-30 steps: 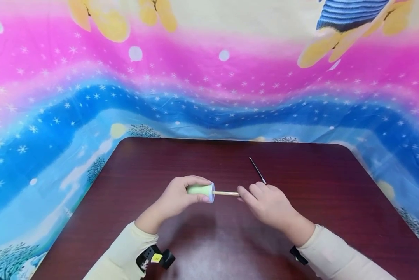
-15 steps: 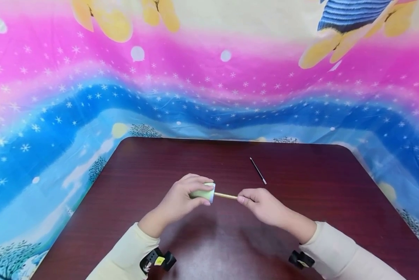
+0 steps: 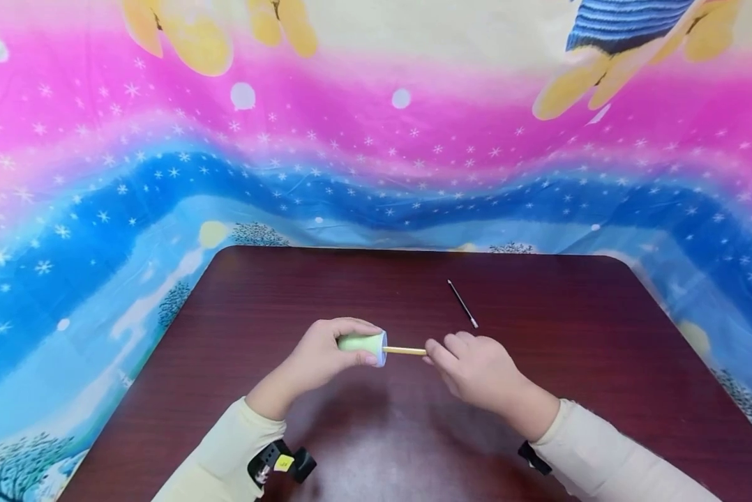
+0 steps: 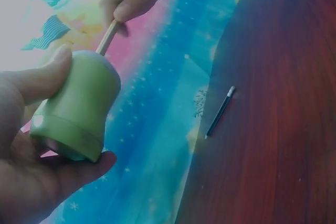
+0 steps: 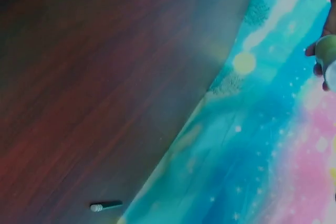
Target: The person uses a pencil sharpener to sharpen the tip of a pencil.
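Observation:
My left hand (image 3: 313, 359) grips a light green pencil sharpener (image 3: 357, 343) lying sideways above the table, its pale rim facing right. A yellow pencil (image 3: 405, 351) has one end in the sharpener's opening. Its other end is pinched between the thumb and fingers of my right hand (image 3: 485, 369), back of the hand turned up. In the left wrist view the green body (image 4: 81, 98) narrows at the waist, with thumb and fingers around it. The right wrist view catches only part of the sharpener (image 5: 326, 56) at its edge; the right hand is outside that view.
A dark pencil (image 3: 462, 304) with a whitish end lies on the brown table (image 3: 275, 286), just beyond my right hand. Behind the table's far edge hangs a pink and blue patterned cloth (image 3: 363, 153).
My right hand rolled thumb-up half a second ago and has now turned back over, knuckles up, at the pencil's end. The left hand tilts slightly with the sharpener; the dark pencil stays put.

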Demonstrator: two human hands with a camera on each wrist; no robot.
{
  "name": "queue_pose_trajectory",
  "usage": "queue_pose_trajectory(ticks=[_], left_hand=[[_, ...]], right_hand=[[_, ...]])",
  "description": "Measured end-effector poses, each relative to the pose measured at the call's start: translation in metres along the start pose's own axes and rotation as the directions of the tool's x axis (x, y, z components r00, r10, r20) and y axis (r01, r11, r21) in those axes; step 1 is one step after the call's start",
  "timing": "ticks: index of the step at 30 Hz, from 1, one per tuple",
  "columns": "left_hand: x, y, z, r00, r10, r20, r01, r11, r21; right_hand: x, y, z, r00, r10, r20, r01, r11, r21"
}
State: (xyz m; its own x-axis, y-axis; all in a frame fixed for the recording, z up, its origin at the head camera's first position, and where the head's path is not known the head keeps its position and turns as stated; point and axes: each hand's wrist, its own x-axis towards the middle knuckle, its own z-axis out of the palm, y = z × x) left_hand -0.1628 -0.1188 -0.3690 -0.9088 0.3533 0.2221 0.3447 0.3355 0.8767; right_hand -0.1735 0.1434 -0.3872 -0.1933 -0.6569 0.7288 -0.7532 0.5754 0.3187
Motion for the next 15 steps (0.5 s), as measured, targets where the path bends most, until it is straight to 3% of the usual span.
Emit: queue_pose_trajectory(ticks=[2,5,7,9,10,11,13,14,15], left_hand=[[0.0,0.002,0.0,1.0,0.001,0.027,0.0,1.0,-0.006],[0.0,0.002,0.002,0.998,0.053,0.022,-0.053,0.998,0.032],[-0.001,0.002,0.003,0.994,0.113,0.01,-0.114,0.99,0.08],[-0.001,0.001,0.005,0.983,0.183,-0.001,-0.181,0.975,0.126],[-0.001,0.0,0.005,0.975,0.223,-0.004,-0.22,0.964,0.147],[-0.001,0.0,0.006,0.964,0.266,-0.005,-0.261,0.95,0.17],[-0.001,0.0,0.007,0.936,0.352,0.001,-0.344,0.914,0.213],[-0.001,-0.001,0.007,0.919,0.395,0.008,-0.386,0.892,0.234],[-0.001,-0.001,0.007,0.9,0.435,0.015,-0.424,0.869,0.255]], right_hand=[[-0.001,-0.002,0.0,1.0,0.016,-0.007,-0.015,0.998,0.068],[0.0,-0.006,-0.004,0.988,0.13,0.08,-0.146,0.959,0.243],[0.001,-0.009,-0.008,0.953,0.232,0.195,-0.29,0.883,0.37],[0.002,-0.01,-0.012,0.882,0.32,0.347,-0.459,0.753,0.472],[0.003,-0.009,-0.014,0.832,0.35,0.431,-0.544,0.671,0.504],[0.004,-0.008,-0.016,0.764,0.368,0.53,-0.638,0.556,0.533],[0.007,-0.003,-0.019,0.587,0.316,0.745,-0.809,0.208,0.55],[0.008,0.0,-0.02,0.5,0.263,0.825,-0.859,0.032,0.511],[0.009,0.003,-0.02,0.423,0.204,0.883,-0.885,-0.117,0.451]])
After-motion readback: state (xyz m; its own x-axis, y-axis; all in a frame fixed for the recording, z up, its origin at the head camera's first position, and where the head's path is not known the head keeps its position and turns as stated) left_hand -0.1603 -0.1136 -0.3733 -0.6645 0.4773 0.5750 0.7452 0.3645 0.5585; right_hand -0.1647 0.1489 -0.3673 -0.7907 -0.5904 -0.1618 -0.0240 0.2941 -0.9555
